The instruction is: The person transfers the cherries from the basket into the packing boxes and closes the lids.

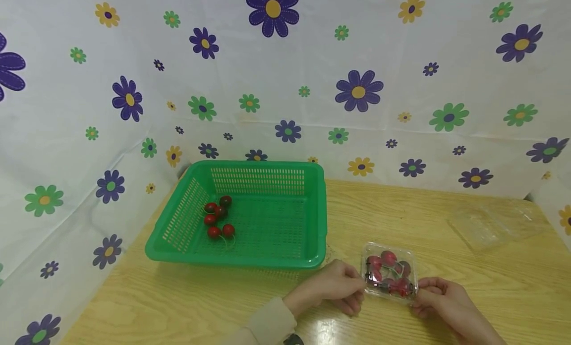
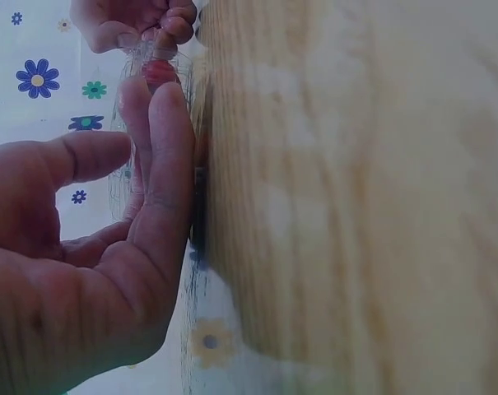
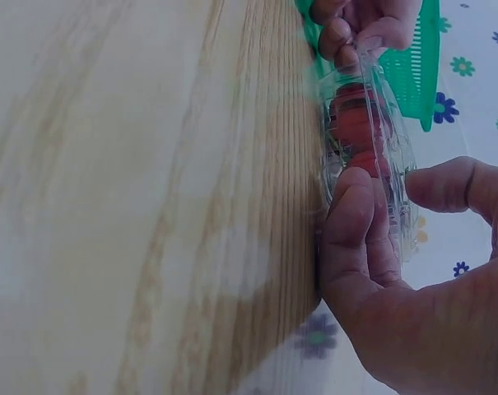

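Observation:
A clear plastic clamshell box (image 1: 390,271) with several dark red cherries inside sits on the table, its lid over them. At its left front corner, my left hand (image 1: 335,287) pinches the rim between thumb and fingers; the right wrist view also shows this grip. My right hand (image 1: 450,305) holds the right front corner, thumb above and curled fingers at the side. Through the clear wall, red cherries (image 3: 360,123) show in the right wrist view. In the left wrist view the box is mostly hidden behind my left fingers (image 2: 168,156).
Left of the box stands a green plastic basket (image 1: 315,256) with several cherries (image 1: 214,232) at its left side. An empty clear clamshell (image 1: 484,228) lies open at the back right of the wooden table (image 1: 383,211). A flower-patterned cloth (image 1: 308,57) hangs behind.

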The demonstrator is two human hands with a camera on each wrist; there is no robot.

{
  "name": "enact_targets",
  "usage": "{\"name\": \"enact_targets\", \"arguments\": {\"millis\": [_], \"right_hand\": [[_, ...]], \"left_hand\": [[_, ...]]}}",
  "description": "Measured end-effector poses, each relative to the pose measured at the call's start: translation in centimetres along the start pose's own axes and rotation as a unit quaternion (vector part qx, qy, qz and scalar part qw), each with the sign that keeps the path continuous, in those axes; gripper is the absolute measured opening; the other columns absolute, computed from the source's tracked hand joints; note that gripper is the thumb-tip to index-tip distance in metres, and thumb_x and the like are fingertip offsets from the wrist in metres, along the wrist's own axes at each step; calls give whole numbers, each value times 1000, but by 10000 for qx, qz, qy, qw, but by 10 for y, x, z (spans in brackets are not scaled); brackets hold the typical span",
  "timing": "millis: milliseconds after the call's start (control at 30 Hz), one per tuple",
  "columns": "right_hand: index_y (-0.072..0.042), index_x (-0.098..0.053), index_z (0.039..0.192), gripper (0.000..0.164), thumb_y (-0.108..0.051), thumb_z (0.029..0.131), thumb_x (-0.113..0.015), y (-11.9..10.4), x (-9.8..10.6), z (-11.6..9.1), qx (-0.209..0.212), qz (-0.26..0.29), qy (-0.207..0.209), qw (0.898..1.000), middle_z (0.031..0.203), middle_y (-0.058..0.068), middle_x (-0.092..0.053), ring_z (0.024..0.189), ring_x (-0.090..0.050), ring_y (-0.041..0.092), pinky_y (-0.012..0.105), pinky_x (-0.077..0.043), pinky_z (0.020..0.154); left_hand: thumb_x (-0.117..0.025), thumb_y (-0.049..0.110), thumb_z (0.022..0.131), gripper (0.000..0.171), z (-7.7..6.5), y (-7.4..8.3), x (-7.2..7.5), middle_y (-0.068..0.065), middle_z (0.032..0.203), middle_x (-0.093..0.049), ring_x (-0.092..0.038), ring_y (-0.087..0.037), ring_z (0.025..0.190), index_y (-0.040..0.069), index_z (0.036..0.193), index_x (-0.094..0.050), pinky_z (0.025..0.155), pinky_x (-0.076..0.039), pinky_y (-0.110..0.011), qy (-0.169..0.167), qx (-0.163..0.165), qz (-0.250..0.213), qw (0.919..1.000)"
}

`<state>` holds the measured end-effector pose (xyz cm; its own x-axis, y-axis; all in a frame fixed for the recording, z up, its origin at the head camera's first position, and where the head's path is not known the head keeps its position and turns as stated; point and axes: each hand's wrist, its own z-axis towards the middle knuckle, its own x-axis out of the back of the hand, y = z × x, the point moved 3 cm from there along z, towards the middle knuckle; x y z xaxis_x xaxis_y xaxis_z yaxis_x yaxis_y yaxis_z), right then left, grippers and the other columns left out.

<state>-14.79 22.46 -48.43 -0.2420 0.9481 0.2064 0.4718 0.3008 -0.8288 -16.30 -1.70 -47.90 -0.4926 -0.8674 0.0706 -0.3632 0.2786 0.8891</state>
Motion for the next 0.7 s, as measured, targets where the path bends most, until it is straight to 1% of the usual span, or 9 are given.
{"name": "enact_targets", "arguments": {"millis": [167, 267, 333, 433, 533, 667, 700], "right_hand": [[11, -45, 124, 41, -6, 90, -59, -1, 0, -1, -10, -16, -14, 10000, 88, 3, -66, 81, -67, 15, 28, -60, 74], [12, -43, 127, 43, -6, 91, -59, 1, 1, 0, 12, 29, -120, 9999, 89, 2, -67, 82, -67, 15, 27, -59, 75], [15, -41, 129, 44, -6, 94, -58, 2, 3, 1, 87, 152, -303, 9994, 94, 1, -67, 84, -69, 14, 27, -60, 77], [18, -38, 133, 45, -6, 100, -56, 5, 8, 2, 229, 491, -797, 9953, 102, 0, -68, 90, -72, 14, 28, -61, 84], [17, -41, 134, 43, -3, 101, -59, 8, 11, 3, 274, 816, -1138, 9898, 101, 0, -70, 93, -73, 12, 30, -61, 88], [14, -44, 135, 45, -2, 98, -63, 11, 12, 4, 221, 914, -1156, 9888, 97, 0, -70, 93, -73, 12, 31, -61, 89], [15, -43, 136, 46, -1, 98, -63, 11, 12, 5, 252, 902, -1172, 9887, 97, 0, -70, 93, -73, 11, 31, -61, 89]], "left_hand": [[-61, 10, 93, 13, -1, 1, 0, -3, 68, -65, -62, -11, 52, 2, 84, -67, 54, -61, -30, -25, -11, -12, 10000], [-61, 10, 93, 14, -2, 1, 0, -4, 69, -66, -63, -11, 52, 2, 84, -67, 55, -61, -30, -45, -14, -9, 10000], [-61, 10, 93, 14, -2, 1, 0, -5, 70, -66, -63, -12, 53, 1, 85, -67, 55, -61, -30, -37, -15, -17, 10000], [-61, 11, 93, 14, -1, 0, 2, -5, 70, -66, -63, -12, 53, 1, 86, -68, 55, -61, -30, 8, 10, -57, 10000], [-62, 12, 93, 14, -1, -1, 3, -5, 70, -66, -63, -13, 52, 1, 87, -68, 55, -61, -30, 53, 18, -84, 9999], [-62, 12, 93, 14, 0, -2, 3, -5, 70, -66, -63, -13, 52, 1, 88, -69, 55, -61, -30, 56, 17, -84, 9999], [-62, 12, 93, 14, 0, -1, 3, -5, 70, -66, -63, -13, 52, 1, 88, -69, 55, -61, -30, 52, 16, -86, 9999]]}}
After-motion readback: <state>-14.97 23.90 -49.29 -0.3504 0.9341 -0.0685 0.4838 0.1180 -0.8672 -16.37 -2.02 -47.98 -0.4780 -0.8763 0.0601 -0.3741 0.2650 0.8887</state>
